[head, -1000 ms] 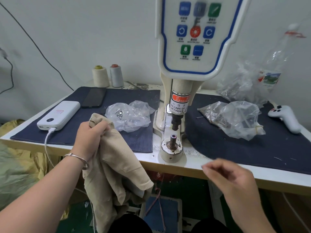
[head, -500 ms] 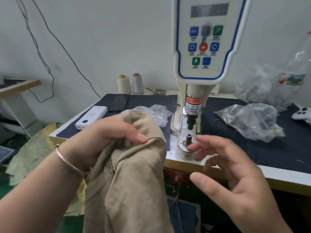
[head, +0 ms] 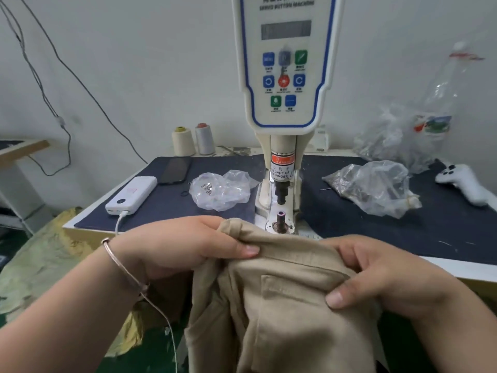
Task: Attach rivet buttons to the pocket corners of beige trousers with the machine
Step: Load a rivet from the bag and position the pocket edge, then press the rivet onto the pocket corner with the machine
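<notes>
Fingers of both hands were curled into the beige trousers (head: pixel 282 305): the left hand (head: pixel 177 246) pinched the waistband's bunched end, the right hand (head: pixel 384 278) gripped the top edge above a pocket. Cloth hung before the table's front edge, just below the machine (head: pixel 285 103) and its lower die (head: pixel 281 220).

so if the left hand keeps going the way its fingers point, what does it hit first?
The left hand grips the trousers, fingers pointing right along the bunched edge. Going straight on, it would probably meet the right hand, which holds the same fabric, first. The machine's lower post sits farther back, though depth is unclear.
</notes>
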### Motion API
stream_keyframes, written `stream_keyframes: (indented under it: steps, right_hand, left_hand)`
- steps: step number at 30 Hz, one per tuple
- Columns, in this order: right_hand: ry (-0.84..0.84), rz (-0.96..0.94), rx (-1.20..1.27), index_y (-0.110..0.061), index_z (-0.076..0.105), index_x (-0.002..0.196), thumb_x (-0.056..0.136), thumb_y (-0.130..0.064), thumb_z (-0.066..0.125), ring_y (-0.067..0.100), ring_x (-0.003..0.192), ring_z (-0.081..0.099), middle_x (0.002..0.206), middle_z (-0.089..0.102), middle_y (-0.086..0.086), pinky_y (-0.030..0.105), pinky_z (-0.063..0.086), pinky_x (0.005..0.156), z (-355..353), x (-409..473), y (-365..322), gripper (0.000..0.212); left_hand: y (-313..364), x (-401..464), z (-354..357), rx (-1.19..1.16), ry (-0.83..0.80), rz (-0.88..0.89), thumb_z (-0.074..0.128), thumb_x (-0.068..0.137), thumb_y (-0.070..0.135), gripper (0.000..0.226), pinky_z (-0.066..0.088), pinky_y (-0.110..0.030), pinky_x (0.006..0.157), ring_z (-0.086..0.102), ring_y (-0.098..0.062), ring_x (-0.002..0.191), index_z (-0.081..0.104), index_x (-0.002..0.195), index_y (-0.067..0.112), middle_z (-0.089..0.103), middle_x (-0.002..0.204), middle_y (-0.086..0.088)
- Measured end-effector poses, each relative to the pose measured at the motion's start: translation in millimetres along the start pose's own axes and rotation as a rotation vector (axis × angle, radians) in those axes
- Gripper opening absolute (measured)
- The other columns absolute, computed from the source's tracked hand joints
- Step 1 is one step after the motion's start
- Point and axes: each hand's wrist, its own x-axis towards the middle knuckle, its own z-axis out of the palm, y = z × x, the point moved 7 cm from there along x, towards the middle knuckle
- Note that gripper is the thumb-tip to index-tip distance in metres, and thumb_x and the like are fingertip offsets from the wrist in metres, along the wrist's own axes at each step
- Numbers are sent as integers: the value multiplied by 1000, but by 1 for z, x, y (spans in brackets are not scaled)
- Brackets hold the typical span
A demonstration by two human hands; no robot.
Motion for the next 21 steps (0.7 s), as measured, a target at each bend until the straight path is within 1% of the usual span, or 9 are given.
stream_keyframes:
  steps: [3, 5, 7, 10, 13, 14, 17, 19, 21]
  right_hand:
    - [90, -33, 24, -4, 67, 112, 72, 6, 66, 18, 89, 67, 100, 70, 11, 24, 54, 75, -18, 1, -8, 42]
    - [189, -27, 59, 1, 66, 108, 70, 7, 68, 19, 86, 67, 98, 69, 14, 24, 55, 75, -33, 1, -7, 39]
    - [261, 1, 102, 6, 66, 110, 73, 6, 65, 22, 88, 68, 104, 68, 18, 26, 56, 78, -46, 1, -4, 37]
    - [340, 91, 113, 3, 69, 111, 74, -11, 73, 25, 93, 69, 114, 68, 22, 30, 56, 82, -57, -2, 3, 40]
    - [461, 158, 38, -1, 75, 99, 82, -23, 75, 21, 81, 71, 99, 73, 18, 27, 57, 70, -66, -1, 11, 28]
    - [513, 166, 1, -2, 76, 94, 82, -30, 72, 20, 77, 70, 93, 73, 16, 25, 56, 67, -70, 0, 13, 31]
    - [642, 156, -105, -7, 77, 85, 79, -41, 69, 19, 73, 69, 86, 73, 13, 24, 55, 64, -84, 6, 14, 36]
    - [683, 136, -135, -7, 77, 86, 77, -43, 70, 21, 74, 68, 87, 73, 16, 25, 55, 65, -92, 11, 11, 39]
    - [714, 115, -145, 0, 74, 94, 75, -43, 71, 26, 77, 66, 93, 71, 25, 29, 53, 67, -99, 18, 10, 47]
  left_hand:
    - [-2, 7, 4, -13, -113, 64, 68, 89, 13, 36, 54, -35, 95, 67, -28, 115, 70, 124, 13, 68, 127, -16]
    - [-4, 12, 8, -50, -184, 139, 66, 87, 7, 43, 53, -39, 97, 64, -33, 117, 65, 130, 10, 65, 130, -21]
    - [-13, 21, 5, -108, -145, 169, 68, 83, 4, 48, 52, -42, 97, 63, -36, 118, 64, 130, 8, 64, 130, -23]
    - [-31, 37, -2, -188, -16, 182, 71, 84, 6, 41, 54, -35, 91, 67, -31, 113, 68, 124, 9, 67, 126, -21]
    - [-47, 49, -8, -271, 163, 136, 75, 82, 16, 27, 57, -27, 77, 72, -22, 94, 77, 109, 10, 74, 108, -17]
    - [-49, 52, -10, -256, 234, 130, 77, 83, 19, 22, 57, -26, 73, 73, -19, 89, 79, 104, 12, 76, 102, -14]
    - [-50, 59, -21, -75, 468, 153, 68, 91, 24, 13, 54, -25, 76, 70, -13, 84, 80, 96, 21, 78, 94, -6]
    - [-45, 63, -30, 29, 597, 183, 63, 96, 21, 16, 49, -25, 80, 65, -11, 84, 78, 95, 16, 76, 90, -2]
    - [-36, 67, -40, 198, 708, 237, 60, 98, 21, 19, 44, -16, 75, 60, -4, 80, 75, 97, 10, 73, 90, -1]
